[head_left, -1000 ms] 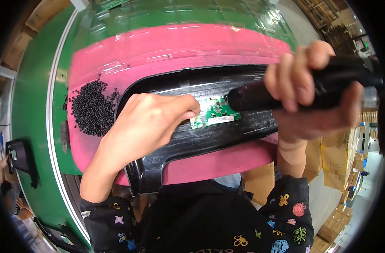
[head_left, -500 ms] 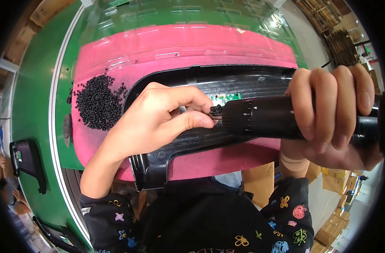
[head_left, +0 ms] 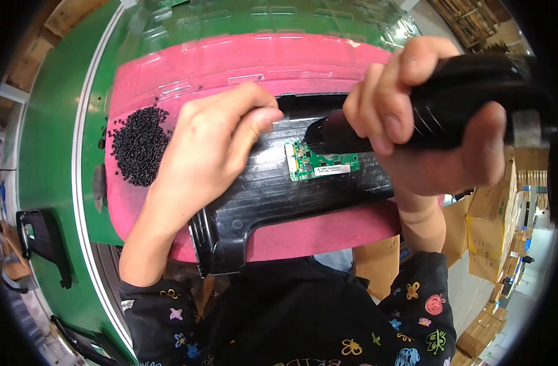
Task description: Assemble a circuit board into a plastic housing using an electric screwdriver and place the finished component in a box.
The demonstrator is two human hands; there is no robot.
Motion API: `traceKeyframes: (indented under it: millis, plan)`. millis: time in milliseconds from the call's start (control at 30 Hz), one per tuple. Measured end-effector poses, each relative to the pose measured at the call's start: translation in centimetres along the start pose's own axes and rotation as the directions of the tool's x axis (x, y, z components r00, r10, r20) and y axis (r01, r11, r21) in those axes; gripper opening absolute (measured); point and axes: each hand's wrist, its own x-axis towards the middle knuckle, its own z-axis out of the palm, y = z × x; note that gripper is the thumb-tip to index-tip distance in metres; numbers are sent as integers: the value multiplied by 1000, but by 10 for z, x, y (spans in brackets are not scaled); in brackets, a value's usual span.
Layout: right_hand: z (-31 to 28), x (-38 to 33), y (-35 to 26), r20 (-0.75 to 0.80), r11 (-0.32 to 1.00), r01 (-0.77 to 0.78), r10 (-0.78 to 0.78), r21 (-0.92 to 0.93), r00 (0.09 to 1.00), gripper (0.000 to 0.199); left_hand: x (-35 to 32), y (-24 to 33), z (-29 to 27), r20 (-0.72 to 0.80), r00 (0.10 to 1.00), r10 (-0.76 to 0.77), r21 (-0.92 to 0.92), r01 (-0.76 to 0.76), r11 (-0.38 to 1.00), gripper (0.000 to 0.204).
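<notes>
My right hand (head_left: 407,116) is wrapped around a black electric screwdriver (head_left: 346,134), tilted with its nose down at the upper left corner of a green circuit board (head_left: 328,166). The screwdriver's bit cannot be made out. Under it, the board lies inside a long curved black plastic housing (head_left: 260,201). Above the housing's left part hovers my left hand (head_left: 212,140), thumb and fingers pinched together; whatever they hold is hidden. Further left lies a heap of small black screws (head_left: 138,146).
The housing rests on a pink mat (head_left: 328,235) on a green table (head_left: 53,152). A clear plastic tray (head_left: 254,43) stands at the back. Similar black housings (head_left: 44,238) lie at far left. Cardboard boxes (head_left: 489,232) stand at the right, and a person's hand shows at the left edge.
My left hand has drawn up and left from the screwdriver's nose. The screwdriver has swung up and left, its nose down at the board, which is now mostly uncovered.
</notes>
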Motion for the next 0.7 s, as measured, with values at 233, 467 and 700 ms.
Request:
traceKeyframes:
  millis: [233, 467, 700]
  plan:
    - [-9, 5, 22, 20, 988, -4, 7, -154, 1000, 60, -3, 4, -1, 111, 994, 3, 136, -18, 991, 16]
    - [8, 15, 30, -75, 960, -51, 31, -275, 997, 49, -6, -7, 2, 136, 991, 19, 99, -32, 995, 12]
    - [15, 16, 28, -118, 970, -132, 110, -203, 987, 53, -7, -12, 3, 166, 980, 112, 76, -126, 989, 15]
